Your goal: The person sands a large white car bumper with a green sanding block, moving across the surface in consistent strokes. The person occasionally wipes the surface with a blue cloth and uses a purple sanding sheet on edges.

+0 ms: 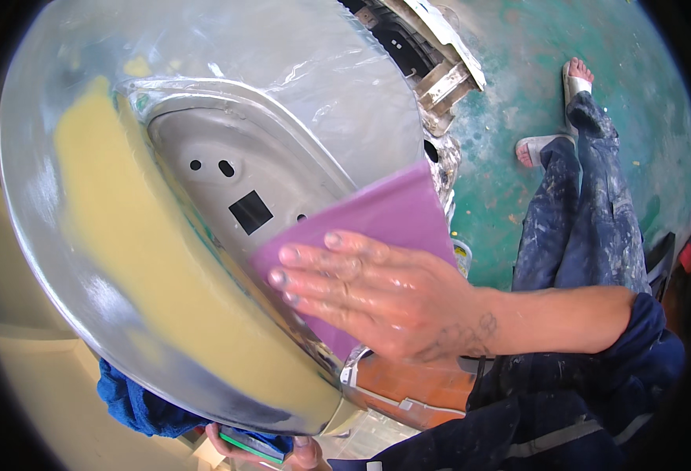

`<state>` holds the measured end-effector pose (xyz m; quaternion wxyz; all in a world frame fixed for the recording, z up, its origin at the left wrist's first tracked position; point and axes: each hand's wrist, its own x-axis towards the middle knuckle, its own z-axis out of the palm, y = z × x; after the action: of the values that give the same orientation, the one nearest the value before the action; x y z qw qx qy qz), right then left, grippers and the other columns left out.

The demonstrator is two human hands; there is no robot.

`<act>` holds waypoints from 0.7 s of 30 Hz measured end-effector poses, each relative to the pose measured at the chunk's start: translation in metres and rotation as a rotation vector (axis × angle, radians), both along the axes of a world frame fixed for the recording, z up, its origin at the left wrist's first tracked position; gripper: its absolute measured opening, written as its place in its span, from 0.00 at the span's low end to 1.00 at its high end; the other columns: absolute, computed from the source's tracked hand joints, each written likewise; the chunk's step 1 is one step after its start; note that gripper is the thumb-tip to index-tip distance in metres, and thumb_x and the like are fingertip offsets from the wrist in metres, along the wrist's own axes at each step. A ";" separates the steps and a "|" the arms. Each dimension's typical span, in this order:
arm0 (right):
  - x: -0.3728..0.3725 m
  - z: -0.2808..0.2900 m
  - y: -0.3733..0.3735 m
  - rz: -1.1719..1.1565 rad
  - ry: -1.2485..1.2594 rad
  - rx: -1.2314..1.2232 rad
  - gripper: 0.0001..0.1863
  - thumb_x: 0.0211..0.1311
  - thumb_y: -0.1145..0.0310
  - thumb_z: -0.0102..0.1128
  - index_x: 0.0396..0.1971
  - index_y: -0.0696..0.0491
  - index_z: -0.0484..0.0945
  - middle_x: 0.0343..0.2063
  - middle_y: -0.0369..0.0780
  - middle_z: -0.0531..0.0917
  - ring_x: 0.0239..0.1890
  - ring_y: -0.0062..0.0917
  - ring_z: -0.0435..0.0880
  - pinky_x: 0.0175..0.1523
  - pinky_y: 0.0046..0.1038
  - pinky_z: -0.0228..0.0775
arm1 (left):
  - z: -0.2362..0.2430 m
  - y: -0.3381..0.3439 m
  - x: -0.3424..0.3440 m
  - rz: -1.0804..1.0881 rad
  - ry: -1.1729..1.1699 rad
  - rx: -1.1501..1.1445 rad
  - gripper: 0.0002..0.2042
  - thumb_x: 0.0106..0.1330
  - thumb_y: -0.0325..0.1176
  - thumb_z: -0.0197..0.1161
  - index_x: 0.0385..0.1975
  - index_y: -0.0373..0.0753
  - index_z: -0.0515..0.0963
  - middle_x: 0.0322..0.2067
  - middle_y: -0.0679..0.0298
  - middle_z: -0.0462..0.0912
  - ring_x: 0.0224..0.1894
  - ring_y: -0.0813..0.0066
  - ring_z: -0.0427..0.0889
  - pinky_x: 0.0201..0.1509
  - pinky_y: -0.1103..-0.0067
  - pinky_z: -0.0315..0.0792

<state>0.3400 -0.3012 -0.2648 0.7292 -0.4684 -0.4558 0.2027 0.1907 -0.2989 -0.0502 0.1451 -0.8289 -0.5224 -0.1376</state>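
My right hand [369, 294] reaches in from the right, back upward, fingers long and close together over a purple sheet [396, 200] that looks like sandpaper. Its thumb is hidden. The sheet covers part of an oval recess [228, 141] in a curved bare-metal car body panel [345, 102]. Yellowish filler [126, 228] coats the panel beside the recess. At the lower edge my left hand [239, 447], partly hidden under the panel, grips a flat green-edged pad [251, 446]. A blue cloth [137, 404] lies against the panel just left of it.
Torn, exposed bodywork [444, 78] juts out at the top. An orange-brown surface [416, 385] lies below the sheet. My legs [581, 204] and sandalled feet stretch over the green floor [510, 212] at the right. A small tub [462, 255] stands beyond my right wrist.
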 end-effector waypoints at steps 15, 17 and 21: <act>-0.006 -0.006 -0.028 0.084 0.016 0.067 0.30 0.62 0.68 0.64 0.62 0.67 0.80 0.71 0.48 0.76 0.79 0.42 0.69 0.82 0.46 0.60 | 0.006 -0.013 -0.003 -0.010 -0.015 0.011 0.54 0.56 0.53 0.78 0.78 0.36 0.53 0.66 0.47 0.70 0.67 0.48 0.75 0.71 0.56 0.71; 0.005 -0.012 -0.014 0.066 -0.072 0.046 0.31 0.62 0.67 0.64 0.65 0.67 0.78 0.73 0.47 0.74 0.80 0.43 0.66 0.83 0.46 0.58 | 0.006 -0.014 -0.003 -0.009 -0.019 0.015 0.55 0.56 0.54 0.78 0.78 0.37 0.53 0.66 0.46 0.69 0.67 0.47 0.75 0.71 0.56 0.71; -0.001 0.002 -0.029 0.178 0.077 0.042 0.33 0.60 0.68 0.67 0.66 0.63 0.79 0.75 0.46 0.72 0.82 0.44 0.62 0.84 0.46 0.56 | 0.003 -0.013 -0.004 -0.006 -0.026 0.020 0.56 0.55 0.55 0.78 0.78 0.37 0.52 0.66 0.46 0.69 0.67 0.47 0.74 0.71 0.56 0.71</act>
<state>0.3388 -0.3304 -0.2625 0.7350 -0.4023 -0.4715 0.2750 0.1867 -0.3121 -0.0472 0.1460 -0.8271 -0.5204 -0.1541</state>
